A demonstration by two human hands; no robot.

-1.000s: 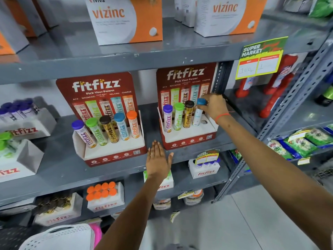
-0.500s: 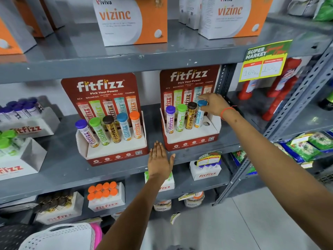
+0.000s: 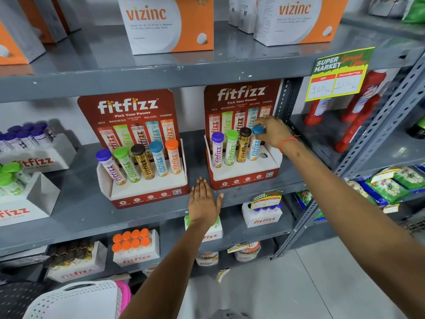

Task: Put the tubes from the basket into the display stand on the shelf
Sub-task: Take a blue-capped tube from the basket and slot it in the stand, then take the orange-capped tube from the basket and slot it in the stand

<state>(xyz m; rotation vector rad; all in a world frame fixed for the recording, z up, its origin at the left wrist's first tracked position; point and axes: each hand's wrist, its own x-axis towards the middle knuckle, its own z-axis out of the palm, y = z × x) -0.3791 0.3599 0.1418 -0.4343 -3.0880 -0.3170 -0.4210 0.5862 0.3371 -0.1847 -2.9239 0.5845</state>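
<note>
On the middle shelf (image 3: 69,210) stand two red display stands. The right stand (image 3: 248,178) holds purple, green and brown-capped tubes plus a blue-capped tube (image 3: 254,143); its rightmost hole (image 3: 263,155) is empty. My right hand (image 3: 274,132) grips the blue cap from the right, the tube seated in its slot. My left hand (image 3: 203,201) lies flat, fingers spread, on the shelf edge between the stands. The left stand (image 3: 147,192) holds several tubes, one in every slot. A white perforated basket (image 3: 73,300) shows at the bottom left; its contents are hidden.
White and orange boxes (image 3: 167,21) sit on the upper shelf. A yellow-green price tag (image 3: 338,74) hangs at the right, with red bottles (image 3: 363,111) behind it. White cartons of tubes (image 3: 135,247) fill the lower shelf. More cartons (image 3: 30,153) sit at the far left.
My right hand has stayed on the blue cap as the tube settled in its slot. The view has shifted slightly; my left hand has not moved on the shelf edge.
</note>
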